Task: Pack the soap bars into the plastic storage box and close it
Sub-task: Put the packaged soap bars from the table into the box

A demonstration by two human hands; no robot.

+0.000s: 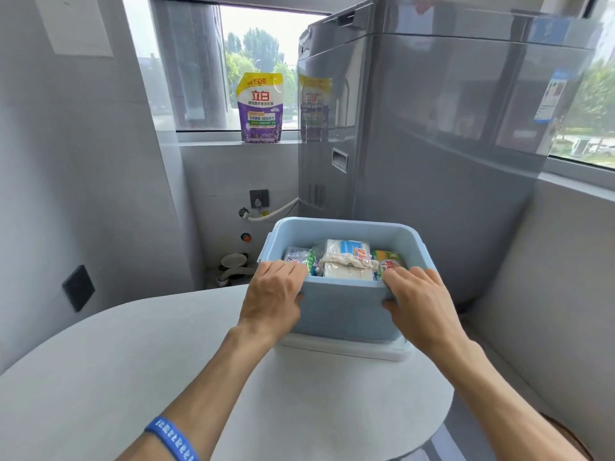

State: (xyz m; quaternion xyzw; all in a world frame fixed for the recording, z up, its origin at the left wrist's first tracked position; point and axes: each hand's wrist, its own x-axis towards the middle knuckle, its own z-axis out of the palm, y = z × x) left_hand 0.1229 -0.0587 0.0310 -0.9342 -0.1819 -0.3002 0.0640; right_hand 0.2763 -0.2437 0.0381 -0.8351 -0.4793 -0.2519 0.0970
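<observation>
— Where's the plastic storage box (344, 307)?
— On the round bench (133, 344), mouth up, long axis running left to right, sitting on a white lid (346, 351).
— And the soap bars (346, 261)?
— Packed inside in a row, wrappers showing.
— The hands?
— The left hand (273, 294) grips the near rim's left corner; the right hand (416, 301) grips its right corner, fingers curled over the edge.

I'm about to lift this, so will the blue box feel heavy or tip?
Blue box probably feels fairly heavy: wrapped soap bars fill it. It looks rigid. With the left hand and right hand gripping opposite ends, tipping seems unlikely.
</observation>
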